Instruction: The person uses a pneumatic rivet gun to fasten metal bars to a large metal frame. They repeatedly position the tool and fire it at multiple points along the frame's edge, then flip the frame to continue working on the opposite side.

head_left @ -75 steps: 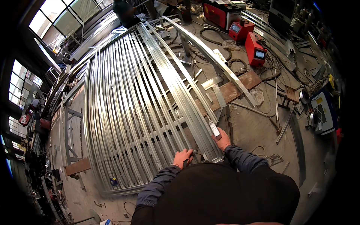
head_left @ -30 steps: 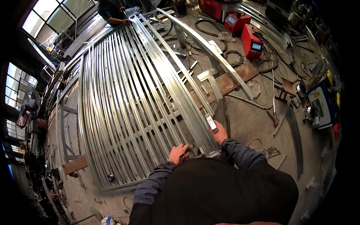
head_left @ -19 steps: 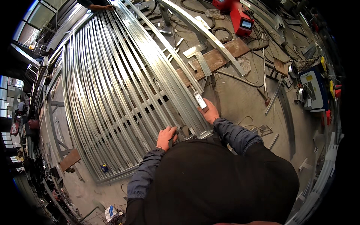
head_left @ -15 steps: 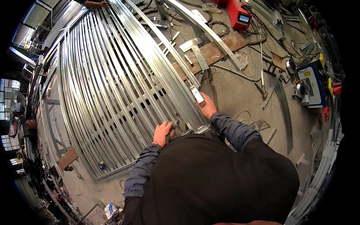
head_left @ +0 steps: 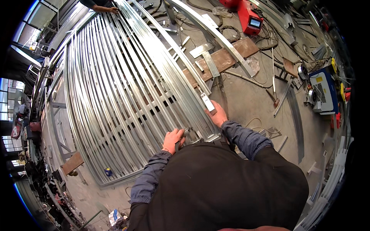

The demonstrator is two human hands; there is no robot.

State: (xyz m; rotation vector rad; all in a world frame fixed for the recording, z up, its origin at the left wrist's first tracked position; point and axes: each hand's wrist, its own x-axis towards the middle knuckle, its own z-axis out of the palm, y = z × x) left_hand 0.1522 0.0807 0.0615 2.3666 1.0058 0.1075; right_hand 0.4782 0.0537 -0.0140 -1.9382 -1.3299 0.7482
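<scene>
A large frame of long silver metal bars lies in front of me, its bars running away side by side. At its near edge my left hand is closed, with a small grey metal piece showing at its fingertips. That piece is mostly covered, so I cannot tell its kind. My right hand grips a short silver metal block, tilted along the frame's right edge. A long bar ends just beyond this block.
Another person's hand rests at the frame's far end. A blue tape measure lies at the near left corner. To the right are a brown board, a hammer, a red machine, cables and a blue-and-white machine.
The whole view has shifted slightly, so everything sits a little lower and further right. Both hands keep their holds at the near edge, and the other person's arm shows more at the far end.
</scene>
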